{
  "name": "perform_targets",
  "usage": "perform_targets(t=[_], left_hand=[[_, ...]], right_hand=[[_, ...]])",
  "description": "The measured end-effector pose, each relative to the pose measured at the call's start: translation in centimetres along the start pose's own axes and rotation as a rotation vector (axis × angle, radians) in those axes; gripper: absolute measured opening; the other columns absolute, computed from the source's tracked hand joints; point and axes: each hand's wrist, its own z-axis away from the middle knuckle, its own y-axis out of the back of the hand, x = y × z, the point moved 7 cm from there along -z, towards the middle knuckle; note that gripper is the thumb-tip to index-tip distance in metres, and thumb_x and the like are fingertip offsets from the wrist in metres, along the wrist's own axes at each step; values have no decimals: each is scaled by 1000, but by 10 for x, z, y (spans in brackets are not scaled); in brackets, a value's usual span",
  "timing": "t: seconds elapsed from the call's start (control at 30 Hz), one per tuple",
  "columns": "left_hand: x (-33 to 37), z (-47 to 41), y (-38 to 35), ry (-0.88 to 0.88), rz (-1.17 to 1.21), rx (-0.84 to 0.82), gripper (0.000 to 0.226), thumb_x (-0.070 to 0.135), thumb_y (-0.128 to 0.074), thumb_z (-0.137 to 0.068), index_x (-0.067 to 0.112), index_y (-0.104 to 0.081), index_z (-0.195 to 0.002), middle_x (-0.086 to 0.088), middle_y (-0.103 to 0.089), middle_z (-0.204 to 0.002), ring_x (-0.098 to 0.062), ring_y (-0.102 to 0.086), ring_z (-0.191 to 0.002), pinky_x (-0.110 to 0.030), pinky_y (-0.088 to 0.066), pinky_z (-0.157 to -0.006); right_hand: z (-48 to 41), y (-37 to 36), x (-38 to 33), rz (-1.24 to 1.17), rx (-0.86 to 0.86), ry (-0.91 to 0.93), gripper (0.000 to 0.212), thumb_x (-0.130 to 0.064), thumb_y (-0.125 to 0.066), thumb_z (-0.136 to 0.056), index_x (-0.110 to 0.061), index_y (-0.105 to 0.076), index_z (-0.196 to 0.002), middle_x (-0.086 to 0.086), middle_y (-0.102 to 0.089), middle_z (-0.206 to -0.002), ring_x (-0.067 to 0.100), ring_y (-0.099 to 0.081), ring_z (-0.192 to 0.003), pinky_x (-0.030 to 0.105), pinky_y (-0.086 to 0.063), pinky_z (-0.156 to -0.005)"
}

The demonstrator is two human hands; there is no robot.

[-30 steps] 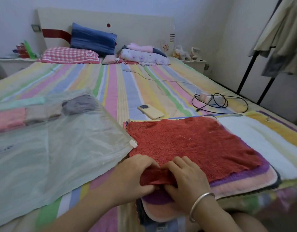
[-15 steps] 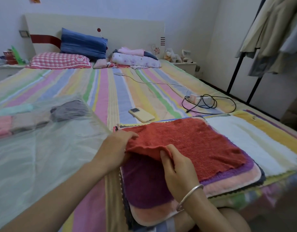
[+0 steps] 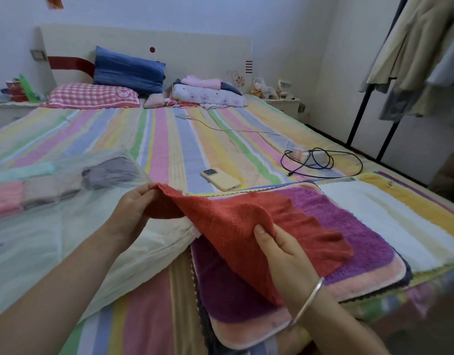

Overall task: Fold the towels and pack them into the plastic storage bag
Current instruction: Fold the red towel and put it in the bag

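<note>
I judge the job partly done. The clear plastic storage bag lies flat on the striped bed sheet to the left, and through its film I make out folded towels at its far end: a grey folded towel, a tan folded towel, a pink folded towel and a mint folded towel just beyond them; whether more lie beneath I cannot tell; the near part of the bag looks unfilled. What is left is the pile on the right. The red terry towel is half lifted off it, its left side in the air, its right side draped on the purple towel; under that sits a pale pink towel, with a white towel spread beside the pile; none of these is folded. The left hand pinches the red towel's far corner, raised above the bag's edge; the right hand grasps its near edge, thumb on top, fingers curled beneath. So I reckon this fold is only beginning, and most of the packing is yet to do.
</note>
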Motion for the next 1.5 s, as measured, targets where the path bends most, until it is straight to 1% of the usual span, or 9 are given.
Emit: perform_targets(t=[0.1,0.27,0.43,0.6,0.7,1.0,1.17,1.4,1.5], left_hand=[[0,14,15,27,55,35,47,47,-86,-57,13,-75,-87,-9,-71,-88,-21,-67,-80,-34,-58,-72],[11,19,-6,-86,-329,27,12,22,-75,-77,10,-71,-79,-1,-70,-70,-12,-62,-65,-20,-49,-57],[8,-9,-66,-276,-870,-135,20,51,-74,-74,32,-71,-76,12,-70,-71,-4,-65,-72,-24,-50,-73],[7,-59,-140,-397,-978,-246,26,61,-64,-73,35,-66,-76,10,-64,-70,-8,-61,-72,-31,-49,-72],[-7,-86,-180,-423,-1036,-300,18,49,-72,-79,31,-68,-80,10,-62,-69,-11,-58,-73,-33,-47,-71],[-76,-123,-176,-65,-1160,-449,35,42,-81,-73,21,-65,-96,4,-65,-94,-15,-60,-90,-26,-45,-80],[-73,-124,-181,92,-1189,-512,31,42,-80,-74,19,-69,-91,3,-64,-82,-15,-59,-80,-24,-42,-68],[-55,-112,-159,228,-990,-463,15,23,-80,-78,12,-74,-85,-6,-74,-88,-17,-65,-80,-33,-54,-78],[-26,-99,-139,295,-784,-422,10,15,-75,-84,11,-73,-93,-6,-71,-88,-17,-66,-81,-29,-58,-70]], right_hand=[[7,3,4,-184,23,-148,28,-12,-49,-96,-10,-72,-78,6,-70,-74,13,-65,-63,22,-54,-59],[18,30,18,-273,126,-242,23,-7,-50,-95,-9,-69,-83,9,-72,-67,15,-68,-55,21,-53,-48],[13,82,48,-2,308,-203,23,1,-52,-93,-11,-70,-86,12,-73,-91,26,-64,-90,42,-48,-91],[5,143,55,111,439,-166,25,5,-55,-89,-15,-67,-79,-6,-70,-69,22,-60,-80,39,-49,-79],[0,169,50,469,445,-139,23,2,-62,-84,-19,-64,-74,-5,-66,-62,16,-58,-66,35,-49,-69],[-24,181,43,1030,295,-256,31,-57,-59,-81,-29,-52,-71,-9,-55,-85,13,-55,-82,29,-41,-76],[-34,180,47,982,217,-308,32,-52,-66,-79,-25,-52,-69,-11,-53,-68,14,-54,-75,27,-36,-65],[-34,170,43,1090,179,-285,22,-45,-71,-78,-35,-52,-84,-12,-56,-86,14,-57,-90,24,-38,-73],[-39,172,39,861,246,-229,28,-30,-80,-73,-32,-53,-81,-8,-60,-86,16,-57,-84,29,-44,-77]])
